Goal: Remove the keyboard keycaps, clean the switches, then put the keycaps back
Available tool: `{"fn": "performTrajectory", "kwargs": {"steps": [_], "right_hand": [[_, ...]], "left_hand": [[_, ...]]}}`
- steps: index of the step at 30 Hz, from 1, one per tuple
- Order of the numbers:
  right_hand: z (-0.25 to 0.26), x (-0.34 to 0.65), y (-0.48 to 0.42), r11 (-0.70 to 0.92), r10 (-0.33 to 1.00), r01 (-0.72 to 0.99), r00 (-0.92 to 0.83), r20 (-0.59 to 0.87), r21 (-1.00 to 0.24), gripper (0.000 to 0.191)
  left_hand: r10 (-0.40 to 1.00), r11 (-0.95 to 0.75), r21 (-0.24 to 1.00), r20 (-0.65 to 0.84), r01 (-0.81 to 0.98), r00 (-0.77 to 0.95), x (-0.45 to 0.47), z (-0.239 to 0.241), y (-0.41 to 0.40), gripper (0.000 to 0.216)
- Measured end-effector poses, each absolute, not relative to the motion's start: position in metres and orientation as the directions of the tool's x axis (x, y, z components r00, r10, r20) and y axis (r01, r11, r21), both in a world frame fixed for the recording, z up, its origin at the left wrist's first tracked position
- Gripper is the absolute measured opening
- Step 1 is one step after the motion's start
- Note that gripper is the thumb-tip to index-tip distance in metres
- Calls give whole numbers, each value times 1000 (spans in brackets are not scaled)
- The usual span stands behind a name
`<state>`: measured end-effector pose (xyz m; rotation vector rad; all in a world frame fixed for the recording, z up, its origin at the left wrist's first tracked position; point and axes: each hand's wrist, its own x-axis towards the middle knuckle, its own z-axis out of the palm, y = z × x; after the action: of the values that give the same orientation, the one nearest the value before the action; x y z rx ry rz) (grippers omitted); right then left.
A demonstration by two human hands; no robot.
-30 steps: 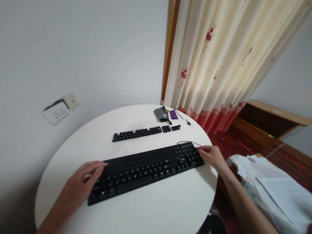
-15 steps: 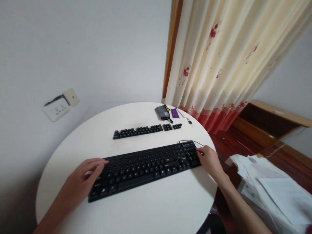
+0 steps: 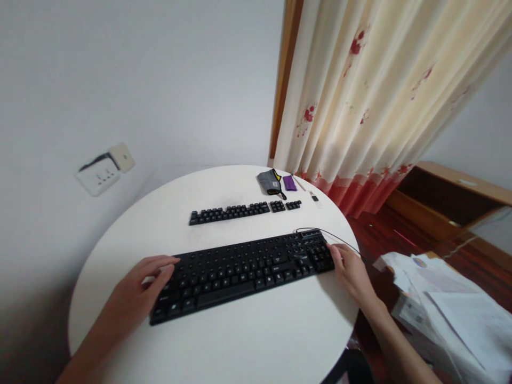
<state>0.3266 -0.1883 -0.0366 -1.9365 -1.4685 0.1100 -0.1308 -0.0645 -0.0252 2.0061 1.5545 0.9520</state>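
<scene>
A black keyboard (image 3: pixel 244 269) lies across the near half of a round white table (image 3: pixel 260 336). My left hand (image 3: pixel 136 290) grips its left end, fingers curled round the edge and thumb over the keys. At the right end, my right hand (image 3: pixel 350 269) has its fingers bent against the side by the number pad. A thin black cable (image 3: pixel 336 237) runs off the keyboard's far right corner.
A row of loose black keycaps (image 3: pixel 244 212) lies beyond the keyboard. Further back sit a grey pouch (image 3: pixel 269 183), a purple item (image 3: pixel 289 183) and a small white piece (image 3: pixel 315 198). Curtain (image 3: pixel 372 106) and wooden furniture (image 3: pixel 448 197) stand at the right, papers (image 3: pixel 448 304) below them.
My right hand slid from the keyboard's far right corner down to its right side. The view shifted slightly; the left hand kept its hold.
</scene>
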Motion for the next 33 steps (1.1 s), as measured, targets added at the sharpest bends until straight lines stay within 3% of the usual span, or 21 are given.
{"fn": "performTrajectory", "kwargs": {"steps": [9, 15, 20, 23, 28, 33], "right_hand": [[-38, 331, -187, -143, 850, 803, 399, 343, -579, 50], [-33, 329, -186, -178, 895, 876, 333, 296, -448, 49], [-30, 347, -188, -256, 810, 754, 508, 292, -604, 56], [-21, 355, -186, -232, 764, 730, 546, 343, -643, 57], [16, 331, -165, -103, 794, 787, 433, 426, -608, 48], [47, 262, -129, 92, 884, 857, 164, 438, -507, 36]], "left_hand": [[963, -270, 744, 203, 611, 177, -133, -33, -63, 48], [972, -235, 763, 178, 603, 153, -128, -29, -63, 51], [994, -101, 788, 61, 607, 86, -131, -9, -61, 56], [994, -98, 744, 102, 660, 33, -139, 12, -53, 55], [972, -162, 665, 236, 729, 0, -140, 55, -33, 49], [934, -298, 568, 338, 767, 113, -128, 60, 4, 39]]}}
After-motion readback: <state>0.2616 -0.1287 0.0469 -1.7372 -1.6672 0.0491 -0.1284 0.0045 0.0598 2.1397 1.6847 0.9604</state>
